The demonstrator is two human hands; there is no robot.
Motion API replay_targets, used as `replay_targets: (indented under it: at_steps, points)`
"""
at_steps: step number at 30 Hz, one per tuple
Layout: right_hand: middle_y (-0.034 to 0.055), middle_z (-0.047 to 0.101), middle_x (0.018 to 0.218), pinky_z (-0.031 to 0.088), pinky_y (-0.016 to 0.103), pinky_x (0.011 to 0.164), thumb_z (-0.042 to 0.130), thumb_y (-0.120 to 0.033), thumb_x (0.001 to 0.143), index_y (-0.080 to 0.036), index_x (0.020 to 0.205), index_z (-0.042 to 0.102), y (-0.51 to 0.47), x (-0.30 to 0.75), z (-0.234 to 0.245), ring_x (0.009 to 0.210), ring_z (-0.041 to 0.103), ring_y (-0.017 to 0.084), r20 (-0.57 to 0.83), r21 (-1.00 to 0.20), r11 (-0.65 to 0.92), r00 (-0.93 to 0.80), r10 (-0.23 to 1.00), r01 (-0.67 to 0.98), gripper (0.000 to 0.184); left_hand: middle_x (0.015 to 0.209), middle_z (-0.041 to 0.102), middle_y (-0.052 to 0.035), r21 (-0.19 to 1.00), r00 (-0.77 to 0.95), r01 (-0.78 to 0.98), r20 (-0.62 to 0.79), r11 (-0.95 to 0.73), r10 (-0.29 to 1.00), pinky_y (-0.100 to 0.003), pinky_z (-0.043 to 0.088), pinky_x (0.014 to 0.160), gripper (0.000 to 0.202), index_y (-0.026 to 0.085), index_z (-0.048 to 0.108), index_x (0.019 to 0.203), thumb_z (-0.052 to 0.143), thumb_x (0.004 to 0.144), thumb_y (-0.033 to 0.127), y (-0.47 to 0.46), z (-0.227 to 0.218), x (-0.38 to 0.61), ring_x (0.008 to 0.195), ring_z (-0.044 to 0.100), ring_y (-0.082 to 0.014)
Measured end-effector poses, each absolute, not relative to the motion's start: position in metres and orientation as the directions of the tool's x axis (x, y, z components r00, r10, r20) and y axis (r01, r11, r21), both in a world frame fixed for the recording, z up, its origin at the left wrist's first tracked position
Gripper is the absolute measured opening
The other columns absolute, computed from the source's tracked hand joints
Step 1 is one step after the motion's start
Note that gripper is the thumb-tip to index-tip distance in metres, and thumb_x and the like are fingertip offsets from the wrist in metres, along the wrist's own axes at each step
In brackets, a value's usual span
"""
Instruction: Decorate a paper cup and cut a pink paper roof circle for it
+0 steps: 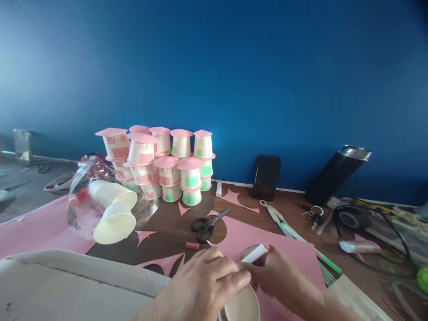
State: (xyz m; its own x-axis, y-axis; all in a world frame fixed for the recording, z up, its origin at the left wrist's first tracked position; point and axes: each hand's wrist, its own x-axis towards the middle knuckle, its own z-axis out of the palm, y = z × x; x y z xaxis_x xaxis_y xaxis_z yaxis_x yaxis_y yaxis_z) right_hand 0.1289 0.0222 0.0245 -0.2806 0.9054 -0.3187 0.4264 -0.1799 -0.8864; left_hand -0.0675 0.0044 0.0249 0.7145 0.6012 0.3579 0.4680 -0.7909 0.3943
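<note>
Left hand (212, 278) grasps a white, round-mouthed paper cup (243, 306) near the flat pink paper sheet (294, 252); right hand (272, 272) grips a white-barrelled, pink-ended marker (254, 254), tip hidden. Steadying the cup firmly while stroking lightly should keep marks neat.

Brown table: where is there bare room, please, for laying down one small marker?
Bare brown wood shows between the keys and the green-ended marker. The pink sheet also has a bare patch between the scissors and the right hand. It is crowded at the stacked cups, around the clear tube, and where the left hand partly covers a white cup.
</note>
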Motion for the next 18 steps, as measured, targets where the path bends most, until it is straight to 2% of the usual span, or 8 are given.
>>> replay_targets:
  at_steps: [6, 9, 13, 18]
  points:
    - [-0.0081, 0.036, 0.044, 0.021, 0.021, 0.046, 0.054, -0.017, 0.068, -0.018, 0.048, 0.047, 0.028, 0.121, 0.027, 0.048, 0.033, 0.008, -0.295, -0.909, -0.145, -0.359, 0.885, 0.39, 0.021, 0.096, 0.067, -0.006, 0.39, 0.735, 0.51, 0.265, -0.767, 0.624, -0.032, 0.047, 0.072, 0.044, 0.022, 0.056, 0.119, 0.057, 0.083, 0.047, 0.002, 0.037, -0.067, 0.082, 0.055, -0.0209]
    - [-0.0086, 0.031, 0.044, 0.019, 0.022, 0.045, 0.054, -0.019, 0.069, -0.018, 0.046, 0.041, 0.029, 0.119, 0.029, 0.048, 0.028, 0.008, -0.287, -0.917, -0.139, -0.377, 0.881, 0.374, 0.026, 0.095, 0.067, -0.0056, 0.394, 0.726, 0.486, 0.314, -0.78, 0.612, -0.031, 0.047, 0.071, 0.044, 0.024, 0.055, 0.122, 0.052, 0.086, 0.049, 0.003, 0.029, -0.067, 0.081, 0.055, -0.0203]
    - [-0.0082, 0.03, 0.044, 0.017, 0.022, 0.045, 0.054, -0.018, 0.069, -0.019, 0.046, 0.04, 0.031, 0.121, 0.032, 0.049, 0.026, 0.008, -0.295, -0.913, -0.132, -0.402, 0.867, 0.385, 0.027, 0.096, 0.066, -0.0057, 0.412, 0.707, 0.464, 0.36, -0.784, 0.608, -0.029, 0.047, 0.073, 0.046, 0.026, 0.052, 0.128, 0.046, 0.089, 0.05, 0.005, 0.016, -0.068, 0.084, 0.055, -0.0195]
    - [-0.0077, 0.032, 0.045, 0.017, 0.023, 0.043, 0.055, -0.02, 0.069, -0.019, 0.048, 0.042, 0.035, 0.123, 0.036, 0.048, 0.026, 0.008, -0.336, -0.886, -0.133, -0.418, 0.844, 0.444, 0.025, 0.098, 0.066, -0.0034, 0.423, 0.704, 0.478, 0.338, -0.769, 0.624, -0.03, 0.048, 0.075, 0.05, 0.029, 0.053, 0.127, 0.056, 0.083, 0.052, 0.005, 0.018, -0.068, 0.086, 0.055, -0.0197]
